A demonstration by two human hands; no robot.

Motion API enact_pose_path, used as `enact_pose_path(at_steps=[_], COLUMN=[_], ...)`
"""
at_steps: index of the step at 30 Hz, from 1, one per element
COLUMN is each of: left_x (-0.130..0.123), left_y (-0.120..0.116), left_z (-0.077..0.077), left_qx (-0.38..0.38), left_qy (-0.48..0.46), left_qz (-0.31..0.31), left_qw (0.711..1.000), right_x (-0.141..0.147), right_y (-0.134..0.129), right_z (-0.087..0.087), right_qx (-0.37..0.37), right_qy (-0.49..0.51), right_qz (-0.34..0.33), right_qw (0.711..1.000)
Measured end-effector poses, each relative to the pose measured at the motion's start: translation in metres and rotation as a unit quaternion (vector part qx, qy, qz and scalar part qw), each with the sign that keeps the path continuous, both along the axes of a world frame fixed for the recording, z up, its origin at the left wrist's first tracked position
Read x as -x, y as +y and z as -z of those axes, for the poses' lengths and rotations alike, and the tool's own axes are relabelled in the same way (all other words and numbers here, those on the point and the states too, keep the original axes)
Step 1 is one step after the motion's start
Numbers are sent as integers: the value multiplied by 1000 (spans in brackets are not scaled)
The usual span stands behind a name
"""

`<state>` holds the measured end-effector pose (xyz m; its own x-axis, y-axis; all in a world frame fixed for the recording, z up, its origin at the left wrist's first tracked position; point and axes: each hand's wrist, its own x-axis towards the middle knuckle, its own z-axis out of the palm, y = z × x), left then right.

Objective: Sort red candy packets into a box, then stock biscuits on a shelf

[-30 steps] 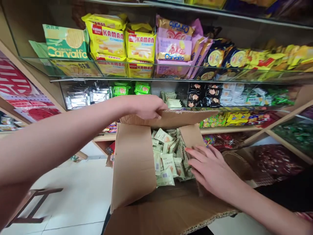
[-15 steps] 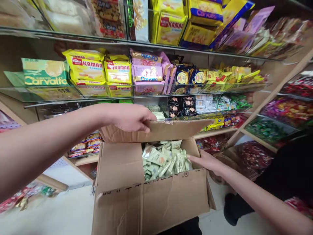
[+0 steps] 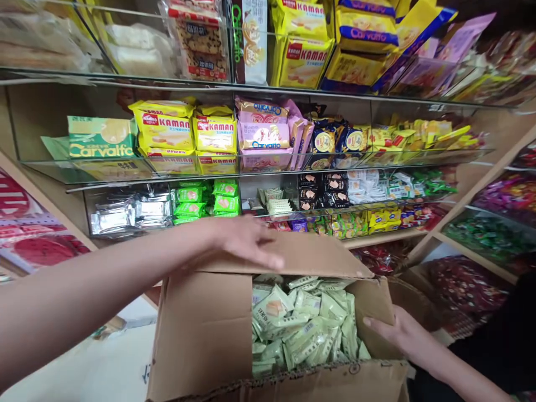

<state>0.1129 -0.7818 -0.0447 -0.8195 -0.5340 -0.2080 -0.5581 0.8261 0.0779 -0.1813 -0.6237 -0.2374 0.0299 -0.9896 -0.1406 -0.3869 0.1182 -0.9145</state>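
Note:
A brown cardboard box (image 3: pixel 201 329) stands in front of me with its top flaps apart. Inside lie many small pale-green snack packets (image 3: pixel 310 329). My left hand (image 3: pixel 245 241) lies across the top of the box's back flap (image 3: pixel 318 254), slightly blurred, its fingers stretched and apart. At the box's right side, my right hand (image 3: pixel 402 335) grips the cardboard wall, thumb on the inner face and the other fingers hidden outside. Neither hand holds a packet.
Glass shelves ahead carry yellow biscuit packs (image 3: pixel 167 131), pink packs (image 3: pixel 263 131) and bright green packets (image 3: pixel 226 196). A small row of pale-green packets (image 3: pixel 276 202) sits on the lower shelf. Dark clothing (image 3: pixel 489 346) shows at the right, beside a bag of red sweets (image 3: pixel 464 287).
The box appears larger and closer, with more packets showing. My left hand has gone from pinching the back flap's edge to lying over it. My right hand now grips the right wall.

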Motion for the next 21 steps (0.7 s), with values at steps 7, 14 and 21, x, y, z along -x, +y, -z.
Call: enact_pose_path(at_steps=[7,14,21], left_x=[-6,-11,-66], left_y=[11,-5,17], left_z=[39,46,7], left_qx=[-138,-171,-76], left_qy=[-37,-69,49], left_qz=[-28,-41,-82], left_qw=[989,982,992], right_x=[-9,-11,-4], right_y=[-20,-108,-131], right_z=[2,-43,-33], right_qx=[97,226,189], right_qy=[112,369,413], right_qz=[84,-117,-174], right_qw=[985,894,874])
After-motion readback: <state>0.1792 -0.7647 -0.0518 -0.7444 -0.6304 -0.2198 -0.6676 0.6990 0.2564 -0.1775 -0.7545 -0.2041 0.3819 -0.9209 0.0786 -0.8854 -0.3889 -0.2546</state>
